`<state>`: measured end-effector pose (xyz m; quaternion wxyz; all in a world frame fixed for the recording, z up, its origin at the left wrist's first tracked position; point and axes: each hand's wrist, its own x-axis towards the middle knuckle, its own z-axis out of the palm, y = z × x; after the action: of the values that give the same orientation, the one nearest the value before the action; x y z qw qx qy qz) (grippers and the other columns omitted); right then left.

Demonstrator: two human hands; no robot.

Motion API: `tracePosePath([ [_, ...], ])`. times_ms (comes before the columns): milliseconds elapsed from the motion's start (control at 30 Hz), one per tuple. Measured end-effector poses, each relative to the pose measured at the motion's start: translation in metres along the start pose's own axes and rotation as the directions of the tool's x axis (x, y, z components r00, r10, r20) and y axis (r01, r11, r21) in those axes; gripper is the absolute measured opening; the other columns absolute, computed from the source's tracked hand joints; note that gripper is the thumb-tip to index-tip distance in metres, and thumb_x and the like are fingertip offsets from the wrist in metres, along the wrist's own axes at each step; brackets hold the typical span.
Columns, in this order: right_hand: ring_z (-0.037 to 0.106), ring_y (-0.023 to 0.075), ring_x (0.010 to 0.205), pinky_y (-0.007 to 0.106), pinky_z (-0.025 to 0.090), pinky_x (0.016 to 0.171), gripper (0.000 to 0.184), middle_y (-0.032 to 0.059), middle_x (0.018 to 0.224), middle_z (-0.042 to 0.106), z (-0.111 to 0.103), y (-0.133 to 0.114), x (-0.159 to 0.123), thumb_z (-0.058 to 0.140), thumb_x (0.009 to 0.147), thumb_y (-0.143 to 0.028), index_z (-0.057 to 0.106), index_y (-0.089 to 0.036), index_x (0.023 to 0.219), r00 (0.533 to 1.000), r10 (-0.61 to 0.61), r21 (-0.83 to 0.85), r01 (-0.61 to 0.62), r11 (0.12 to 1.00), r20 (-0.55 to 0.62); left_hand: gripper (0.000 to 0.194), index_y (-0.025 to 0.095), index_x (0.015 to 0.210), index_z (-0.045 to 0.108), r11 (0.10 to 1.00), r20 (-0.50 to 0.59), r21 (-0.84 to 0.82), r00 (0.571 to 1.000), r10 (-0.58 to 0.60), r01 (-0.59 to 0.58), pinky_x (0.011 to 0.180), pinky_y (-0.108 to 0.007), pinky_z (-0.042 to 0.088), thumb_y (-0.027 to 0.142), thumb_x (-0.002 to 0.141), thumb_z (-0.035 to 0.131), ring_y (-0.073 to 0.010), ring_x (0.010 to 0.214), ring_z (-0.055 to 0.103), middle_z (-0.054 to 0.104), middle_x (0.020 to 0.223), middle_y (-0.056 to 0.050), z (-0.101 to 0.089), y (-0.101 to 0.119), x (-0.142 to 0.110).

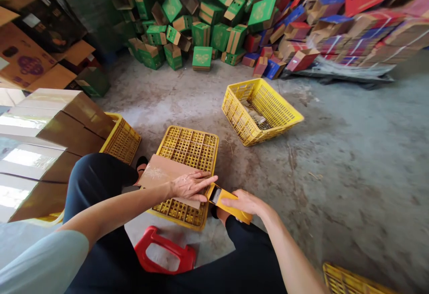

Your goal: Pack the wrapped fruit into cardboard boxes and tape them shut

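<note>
Concrete floor (335, 151), grey, scuffed; at its far side, a heap of green cartons (201, 35) and, to its right, red and blue cartons (298, 57). Left side: stacked brown boxes (80, 124) with shiny tape, partly over a yellow basket (124, 142). Centre: one yellow crate (187, 144), grid face up, bearing a flat brown cardboard piece (170, 173) that lies across its near half. Left hand (190, 186): open, palm down, fingers extended on the cardboard piece, its tips close to the tool's metal-fitted end. Right hand (246, 202): closed around one yellow handheld tool (223, 198), held at the crate's right edge. Beyond, to the right: one open yellow bin (271, 111), loose scraps inside. Between the legs: one red plastic frame (164, 254)
</note>
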<state>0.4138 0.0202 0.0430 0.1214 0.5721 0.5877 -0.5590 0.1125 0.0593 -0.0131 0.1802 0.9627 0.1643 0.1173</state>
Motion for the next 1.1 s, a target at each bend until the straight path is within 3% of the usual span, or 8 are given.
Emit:
tracePosePath([
  [200,0.076,0.0275,0.070,0.034,0.060,0.063,0.054,0.0107,0.076,0.078,0.004,-0.002,0.000,0.060,0.089,-0.071,0.069,-0.018,0.090,0.998,0.025,0.113,-0.032,0.993,0.062,0.100,0.019,0.170,0.015,0.993,0.013,-0.004,0.993,-0.119,0.120,0.114,-0.043,0.049,0.080,0.096,0.043,-0.0351,0.145,0.053,0.036,0.167,-0.024,-0.017,-0.001,0.017],
  [367,0.078,0.0299,0.075,0.036,0.062,0.067,0.052,0.0138,0.079,0.079,0.003,-0.004,0.003,0.063,0.089,-0.069,0.067,-0.018,0.085,0.999,0.028,0.057,-0.030,0.998,0.020,0.089,0.021,0.169,0.014,0.939,-0.131,-0.088,0.931,-0.342,0.332,0.127,-0.049,0.033,0.073,0.102,0.038,-0.0324,0.157,0.034,0.033,0.170,-0.018,-0.049,-0.012,-0.012],
  [433,0.077,0.0310,0.073,0.038,0.062,0.065,0.052,0.0148,0.077,0.078,0.000,-0.005,0.004,0.064,0.088,-0.069,0.067,-0.018,0.083,0.999,0.035,0.065,-0.036,0.997,0.027,0.080,0.019,0.168,0.020,0.810,-0.252,-0.153,0.770,-0.586,0.566,0.129,-0.050,0.028,0.068,0.106,0.034,-0.0321,0.159,0.029,0.031,0.171,-0.019,-0.059,-0.026,-0.046],
  [567,0.075,0.0300,0.067,0.039,0.061,0.060,0.054,0.0132,0.073,0.076,-0.004,-0.006,0.007,0.068,0.083,-0.072,0.066,-0.019,0.086,0.998,0.050,0.116,-0.056,0.992,0.047,0.086,0.009,0.163,0.028,0.384,-0.327,-0.338,0.276,-0.904,0.859,0.128,-0.057,0.026,0.069,0.103,0.035,-0.0382,0.158,0.029,0.033,0.168,-0.025,-0.058,-0.051,-0.118],
  [633,0.074,0.0292,0.067,0.038,0.061,0.059,0.055,0.0116,0.072,0.075,-0.006,-0.006,0.008,0.069,0.081,-0.073,0.066,-0.019,0.088,0.997,0.052,0.116,-0.057,0.992,0.048,0.094,0.008,0.162,0.030,0.240,-0.200,-0.438,0.167,-0.965,0.866,0.126,-0.054,0.031,0.075,0.097,0.041,-0.0395,0.156,0.034,0.036,0.166,-0.026,-0.049,-0.055,-0.141],
  [867,0.076,0.0258,0.067,0.035,0.062,0.062,0.055,0.0078,0.073,0.076,-0.012,-0.011,0.012,0.068,0.081,-0.076,0.065,-0.022,0.087,0.995,0.065,0.093,-0.072,0.993,0.078,0.098,0.009,0.125,0.066,0.093,0.104,-0.683,0.221,-0.970,0.725,0.103,-0.046,0.054,0.093,0.084,0.038,-0.0381,0.115,0.070,0.074,0.123,-0.019,-0.036,-0.049,-0.145],
  [1000,0.077,0.0263,0.068,0.036,0.063,0.065,0.059,0.0065,0.069,0.075,-0.013,-0.012,0.010,0.070,0.076,-0.081,0.065,-0.022,0.082,0.995,0.047,0.110,-0.056,0.992,0.089,0.095,0.010,0.129,0.066,0.138,0.044,-0.739,0.252,-0.967,0.659,0.103,-0.044,0.054,0.091,0.086,0.041,-0.0376,0.118,0.069,0.074,0.126,-0.017,-0.042,-0.048,-0.142],
  [1100,0.077,0.0264,0.071,0.036,0.063,0.067,0.058,0.0067,0.072,0.077,-0.013,-0.011,0.009,0.067,0.079,-0.080,0.067,-0.022,0.083,0.995,0.045,0.106,-0.055,0.993,0.092,0.091,0.011,0.146,0.056,0.193,-0.079,-0.616,0.184,-0.980,0.763,0.115,-0.051,0.046,0.083,0.093,0.039,-0.0408,0.139,0.056,0.063,0.145,-0.021,-0.045,-0.042,-0.142],
])
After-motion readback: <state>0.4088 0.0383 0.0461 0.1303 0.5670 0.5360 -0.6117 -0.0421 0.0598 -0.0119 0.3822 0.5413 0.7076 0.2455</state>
